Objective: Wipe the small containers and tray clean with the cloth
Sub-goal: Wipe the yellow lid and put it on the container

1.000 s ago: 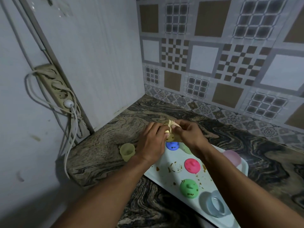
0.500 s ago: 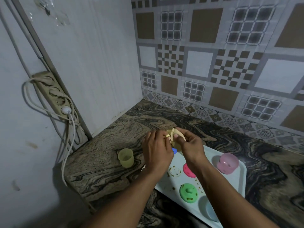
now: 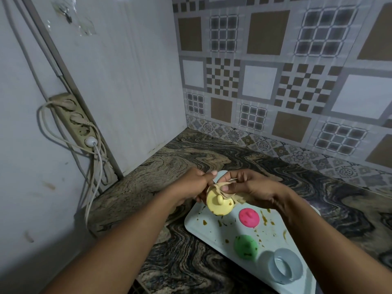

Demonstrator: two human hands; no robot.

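Observation:
My left hand [image 3: 192,186] holds a round yellow lid [image 3: 219,203] with a knob, tilted up toward me above the tray's far corner. My right hand [image 3: 248,187] pinches a beige cloth [image 3: 228,190] against the lid's upper edge. Below lies a pale blue tray [image 3: 203,230] smeared with brown bits. On it sit a pink lid [image 3: 249,217], a green lid [image 3: 246,249] with brown specks and a clear bluish cup [image 3: 285,266]. The yellow cup and the pink cup are hidden behind my arms.
The tray rests on a dark marbled counter [image 3: 169,170] in a corner. A white panel wall [image 3: 127,81] stands at left and patterned tiles [image 3: 275,81] at the back. A power strip [image 3: 78,122] with dangling cords hangs at the left.
The yellow lid has been turned so its knobbed face points at me. My hands have shifted slightly with the cloth working around its rim. The view has dropped closer to the tray.

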